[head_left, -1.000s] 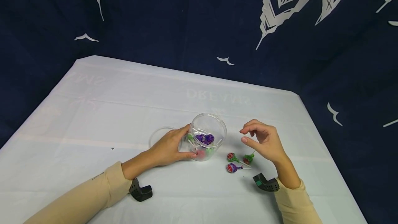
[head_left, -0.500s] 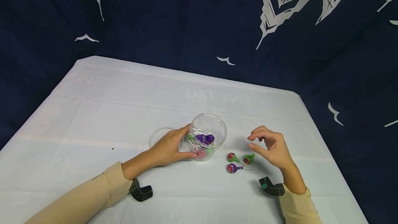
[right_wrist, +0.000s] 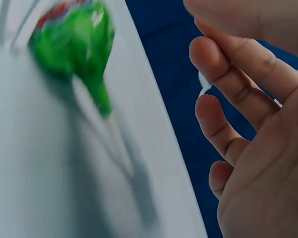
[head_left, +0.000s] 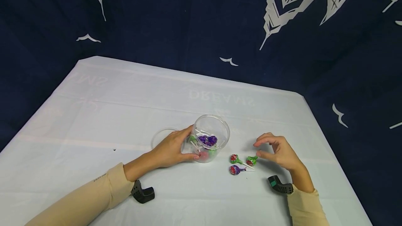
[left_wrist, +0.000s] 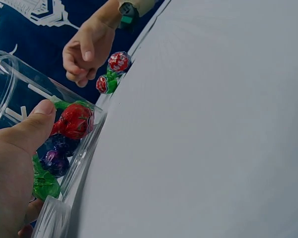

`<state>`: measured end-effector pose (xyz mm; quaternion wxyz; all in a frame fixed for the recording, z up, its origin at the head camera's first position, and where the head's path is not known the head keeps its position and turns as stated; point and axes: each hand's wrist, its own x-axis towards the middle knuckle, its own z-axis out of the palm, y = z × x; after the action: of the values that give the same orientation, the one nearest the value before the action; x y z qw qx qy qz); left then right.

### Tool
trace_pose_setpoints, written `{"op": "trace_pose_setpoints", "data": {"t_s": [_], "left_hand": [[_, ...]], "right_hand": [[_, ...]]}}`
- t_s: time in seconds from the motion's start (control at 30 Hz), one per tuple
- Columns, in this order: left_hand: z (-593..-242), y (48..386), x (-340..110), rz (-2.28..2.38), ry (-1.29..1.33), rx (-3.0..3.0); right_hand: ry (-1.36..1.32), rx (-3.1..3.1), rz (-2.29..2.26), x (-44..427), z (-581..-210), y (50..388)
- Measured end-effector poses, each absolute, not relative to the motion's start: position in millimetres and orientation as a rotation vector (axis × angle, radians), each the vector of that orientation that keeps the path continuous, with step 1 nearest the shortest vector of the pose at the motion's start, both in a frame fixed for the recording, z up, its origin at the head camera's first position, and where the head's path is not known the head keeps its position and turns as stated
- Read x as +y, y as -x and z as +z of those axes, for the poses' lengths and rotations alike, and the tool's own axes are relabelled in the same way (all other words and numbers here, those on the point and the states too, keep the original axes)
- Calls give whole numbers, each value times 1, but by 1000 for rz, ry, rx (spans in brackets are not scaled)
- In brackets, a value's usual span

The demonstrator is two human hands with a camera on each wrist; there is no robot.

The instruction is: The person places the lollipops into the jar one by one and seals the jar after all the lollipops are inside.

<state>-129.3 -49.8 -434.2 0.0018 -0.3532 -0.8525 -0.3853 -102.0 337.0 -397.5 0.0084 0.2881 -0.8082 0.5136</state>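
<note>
With thumb and fingers on either side, my left hand [head_left: 171, 150] holds a clear plastic jar [head_left: 209, 125] that stands uncapped on the table. Inside lie several wrapped lollipops; a red one [left_wrist: 77, 121] and a green one [left_wrist: 44, 183] show through the wall in the left wrist view. To the jar's right lie a red-and-green lollipop [head_left: 234, 158], a green lollipop [head_left: 251, 160] and a purple lollipop [head_left: 234, 170]. My right hand [head_left: 279, 152] hovers beside the green one, fingers loosely bent and holding nothing; the right wrist view shows that lollipop [right_wrist: 79, 44] apart from the fingers.
A clear round lid [head_left: 154, 138] lies on the white tablecloth [head_left: 125, 97] behind my left hand. One tiny dark speck [head_left: 114, 150] is on the cloth at the left. A dark blue curtain [head_left: 176, 20] hangs beyond the table's far edge.
My right hand has moved right and downward, from above the lollipops to the right side of the green one. My left hand and the jar have stayed in place.
</note>
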Motion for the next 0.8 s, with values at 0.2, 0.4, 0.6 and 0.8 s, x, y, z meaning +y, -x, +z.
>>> {"op": "trace_pose_setpoints", "data": {"t_s": [0.2,0.4,0.6,0.8], "left_hand": [[-434,129,-50,-1212,1107,-2670],[-435,129,-50,-1214,1108,-2659],[-434,129,-50,-1207,1108,-2665],[-434,129,-50,-1201,1109,-2668]], "right_hand": [[-744,-2598,1549,350,-409,106],[-655,-2633,1486,357,-418,111],[-599,-2683,1428,360,-423,114],[-584,-2726,1342,360,-425,116]]}}
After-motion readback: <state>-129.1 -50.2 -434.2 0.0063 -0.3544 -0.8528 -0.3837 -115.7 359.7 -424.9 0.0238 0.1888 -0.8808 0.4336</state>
